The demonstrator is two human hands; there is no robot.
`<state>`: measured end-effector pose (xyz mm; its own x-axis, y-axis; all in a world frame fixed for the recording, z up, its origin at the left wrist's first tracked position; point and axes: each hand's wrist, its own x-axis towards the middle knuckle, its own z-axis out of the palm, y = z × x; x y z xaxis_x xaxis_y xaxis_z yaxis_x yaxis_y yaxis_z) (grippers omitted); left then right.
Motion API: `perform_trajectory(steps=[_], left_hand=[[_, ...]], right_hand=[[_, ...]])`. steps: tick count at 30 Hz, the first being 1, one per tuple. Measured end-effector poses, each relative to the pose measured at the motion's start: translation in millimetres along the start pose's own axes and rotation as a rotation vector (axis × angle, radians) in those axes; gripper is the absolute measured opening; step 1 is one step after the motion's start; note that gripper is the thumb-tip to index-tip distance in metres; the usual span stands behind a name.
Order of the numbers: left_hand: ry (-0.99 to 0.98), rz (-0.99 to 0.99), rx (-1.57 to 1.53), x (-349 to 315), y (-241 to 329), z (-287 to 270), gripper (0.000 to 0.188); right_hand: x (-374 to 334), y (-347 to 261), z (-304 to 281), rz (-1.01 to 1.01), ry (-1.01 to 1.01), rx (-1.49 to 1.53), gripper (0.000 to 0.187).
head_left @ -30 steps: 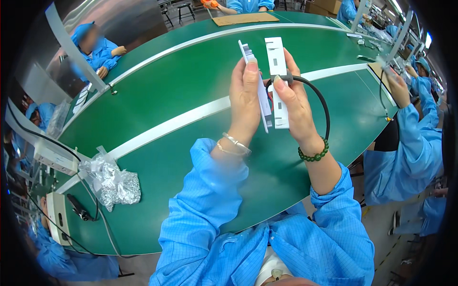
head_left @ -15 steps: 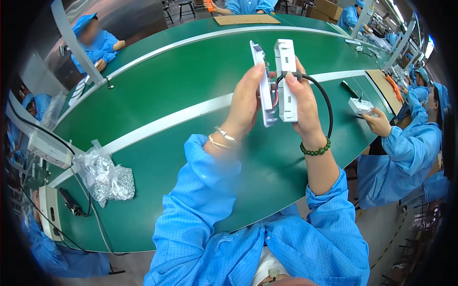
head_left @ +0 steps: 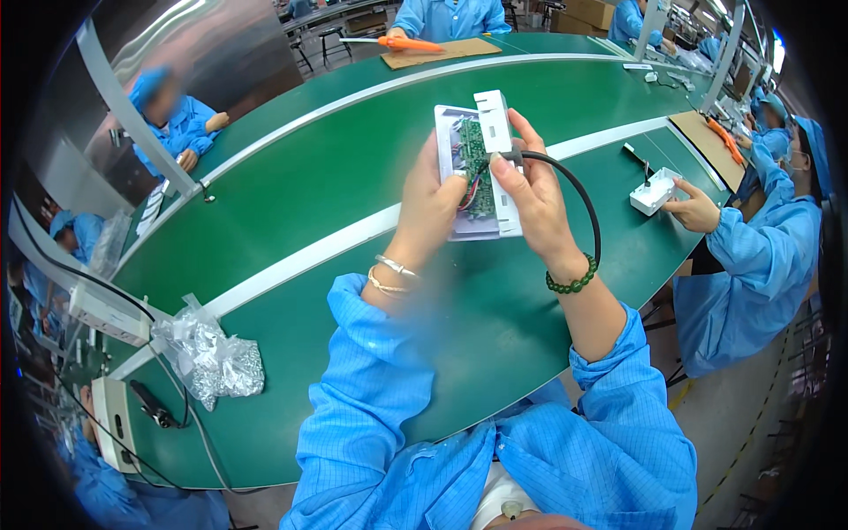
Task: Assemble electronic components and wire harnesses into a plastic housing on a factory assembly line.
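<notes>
The left hand (head_left: 426, 199), fingers closed round its edge, grips a flat white plastic panel (head_left: 447, 128) bearing a green circuit board (head_left: 473, 141). Just right of it, the right hand (head_left: 539, 208) pinches a long white plastic housing (head_left: 494, 128) with a thick black cable (head_left: 583, 194). The left thumb partly covers thin coloured wires (head_left: 472, 193). A clear plastic bag of small silvery parts (head_left: 216, 358) lies left on the green table (head_left: 503, 327).

The board (head_left: 474, 134) lies on the panel (head_left: 445, 124), with the cover (head_left: 493, 124) at its 3 o'clock. The left hand (head_left: 426, 201) is at the panel's 8 o'clock, the right hand (head_left: 536, 205) at the cover's 4. From the hands, the bag (head_left: 216, 358) is on the table (head_left: 495, 362) at 8 o'clock, and the box (head_left: 112, 420) sits past it. Cardboard (head_left: 464, 50) lies near 12, before one worker (head_left: 450, 16). Another worker (head_left: 760, 261) is at 3.
</notes>
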<state>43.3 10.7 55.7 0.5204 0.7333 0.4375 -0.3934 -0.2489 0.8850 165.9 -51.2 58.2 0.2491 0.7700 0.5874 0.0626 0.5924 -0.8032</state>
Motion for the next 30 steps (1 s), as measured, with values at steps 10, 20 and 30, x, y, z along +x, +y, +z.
perform_trajectory(steps=[10, 20, 30], left_hand=[[0.039, 0.140, -0.059, 0.8, -11.5, 10.2, 0.056], [0.121, 0.115, -0.356, -9.6, -13.0, 33.9, 0.057], [0.118, 0.050, -0.540, -10.7, -6.6, 39.0, 0.052]], right_hand=[[4.7, 6.3, -2.2, 0.022, 0.035, 0.003, 0.069], [5.1, 18.0, 5.7, -0.038, 0.046, -0.055, 0.065], [5.1, 7.1, 0.3, 0.003, -0.030, 0.037, 0.064]])
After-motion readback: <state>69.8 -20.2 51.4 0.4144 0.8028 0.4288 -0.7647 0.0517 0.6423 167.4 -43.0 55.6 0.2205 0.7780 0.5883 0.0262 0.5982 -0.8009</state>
